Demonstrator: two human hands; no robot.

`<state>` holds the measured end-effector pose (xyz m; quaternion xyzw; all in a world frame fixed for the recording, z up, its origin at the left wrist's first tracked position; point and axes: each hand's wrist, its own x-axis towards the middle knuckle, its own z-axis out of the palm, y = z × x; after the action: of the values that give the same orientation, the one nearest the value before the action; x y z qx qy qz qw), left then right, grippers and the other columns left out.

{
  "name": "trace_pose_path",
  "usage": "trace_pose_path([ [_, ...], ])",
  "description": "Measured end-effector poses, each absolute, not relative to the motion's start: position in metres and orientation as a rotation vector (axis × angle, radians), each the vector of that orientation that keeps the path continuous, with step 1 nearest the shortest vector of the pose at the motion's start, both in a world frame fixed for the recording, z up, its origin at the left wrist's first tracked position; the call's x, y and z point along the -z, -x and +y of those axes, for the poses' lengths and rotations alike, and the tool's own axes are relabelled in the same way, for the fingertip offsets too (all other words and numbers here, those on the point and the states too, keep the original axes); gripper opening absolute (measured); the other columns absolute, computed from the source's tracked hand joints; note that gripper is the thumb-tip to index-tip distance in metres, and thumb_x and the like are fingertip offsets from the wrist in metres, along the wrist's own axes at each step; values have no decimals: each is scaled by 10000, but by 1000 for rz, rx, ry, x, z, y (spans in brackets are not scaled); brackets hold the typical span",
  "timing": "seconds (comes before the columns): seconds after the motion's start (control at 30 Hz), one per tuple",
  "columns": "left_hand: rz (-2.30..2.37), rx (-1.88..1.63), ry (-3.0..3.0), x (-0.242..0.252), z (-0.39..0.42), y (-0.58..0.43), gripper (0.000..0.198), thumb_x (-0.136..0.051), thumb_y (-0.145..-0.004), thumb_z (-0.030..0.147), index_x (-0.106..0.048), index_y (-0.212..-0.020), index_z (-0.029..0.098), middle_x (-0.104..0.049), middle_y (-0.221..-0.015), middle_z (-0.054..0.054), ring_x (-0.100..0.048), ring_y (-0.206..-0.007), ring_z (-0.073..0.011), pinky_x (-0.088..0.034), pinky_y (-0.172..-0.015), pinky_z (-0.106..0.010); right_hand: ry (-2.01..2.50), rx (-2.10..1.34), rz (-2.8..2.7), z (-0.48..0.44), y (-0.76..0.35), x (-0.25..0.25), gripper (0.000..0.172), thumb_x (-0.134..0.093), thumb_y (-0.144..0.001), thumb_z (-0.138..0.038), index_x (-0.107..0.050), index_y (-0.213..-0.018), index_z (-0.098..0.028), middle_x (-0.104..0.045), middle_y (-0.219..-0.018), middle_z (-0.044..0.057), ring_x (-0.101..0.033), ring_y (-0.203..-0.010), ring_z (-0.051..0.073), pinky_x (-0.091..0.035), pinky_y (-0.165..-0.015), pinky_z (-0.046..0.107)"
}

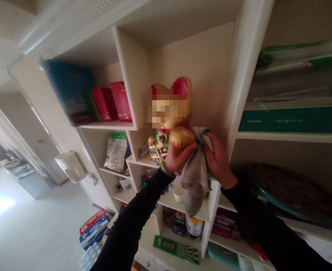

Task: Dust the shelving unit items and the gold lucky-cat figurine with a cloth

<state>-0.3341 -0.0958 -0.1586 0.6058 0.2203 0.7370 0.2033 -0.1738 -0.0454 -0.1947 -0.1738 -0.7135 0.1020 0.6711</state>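
Two hands close their fingers: my left hand (180, 158) holds the fragile-looking lucky-cat figure (180, 137) by its body, the safe place, and my right hand (218, 160) grips a soft grey cloth (195, 180).

Glossy glazed lucky-cat figurine (170, 109), soft worn grey cloth (195, 180), matt white painted wooden shelf (133, 82)

We get the top of the cat figurine (168, 109) only as a blur of squares above the fingers of the left hand (180, 158), and those fingers hide its lower body. Between those fingers and the right hand (218, 160), the cloth (195, 177) covers more of the figurine. The small items (145, 180) below both hands are too small for us to tell, and the tray (290, 188) right of the fingers runs past the picture's edge.
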Motion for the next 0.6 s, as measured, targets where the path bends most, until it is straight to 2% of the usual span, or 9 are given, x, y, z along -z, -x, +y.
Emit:
trace_pose_path([
  [0.13,682,-2078,-1669,156,-100,341,547,-1004,-713,632,-802,-1053,255,-833,-994,-95,-820,-1018,-310,-686,-994,-450,550,-368,-1588,-26,177,226,476,-560,-1056,-428,-664,-1477,-233,-731,-1508,161,-683,-1427,310,-513,-1264,556],
  [0.27,732,-2179,-1639,165,-97,345,588,-1044,-658,612,-791,-1089,302,-836,-993,-68,-816,-1130,-297,-676,-1022,-394,580,-580,-1402,-25,188,239,445,-604,-1036,-454,-717,-1404,-232,-778,-1424,153,-739,-1336,313,-577,-1196,563],
  [0.37,739,-2206,-1617,172,-97,343,517,-1012,-721,605,-809,-1068,280,-853,-1032,-78,-829,-1053,-281,-688,-977,-393,526,-541,-1316,-46,193,210,507,-537,-1090,-470,-641,-1517,-217,-687,-1565,174,-658,-1464,312,-511,-1268,574],
  [0.43,744,-2235,-1597,175,-98,342,507,-1014,-732,576,-820,-1058,240,-860,-1055,-89,-833,-999,-268,-692,-953,-388,406,-414,-1440,-62,192,179,473,-532,-1106,-460,-653,-1513,-254,-675,-1582,141,-621,-1504,299,-468,-1307,540],
  [0.53,752,-2266,-1585,176,-100,343,508,-1019,-734,556,-815,-1033,200,-857,-1053,-86,-831,-993,-248,-685,-966,-366,194,-280,-1794,-72,190,143,399,-604,-1079,-476,-731,-1402,-278,-751,-1470,103,-699,-1390,305,-549,-1221,505],
  [0.6,756,-2238,-1636,176,-102,343,457,-997,-782,535,-809,-1022,195,-852,-1045,-92,-829,-1032,-255,-676,-1002,-371,185,-327,-1801,-66,192,138,378,-586,-1091,-495,-748,-1350,-272,-793,-1384,93,-747,-1297,287,-591,-1160,475],
])
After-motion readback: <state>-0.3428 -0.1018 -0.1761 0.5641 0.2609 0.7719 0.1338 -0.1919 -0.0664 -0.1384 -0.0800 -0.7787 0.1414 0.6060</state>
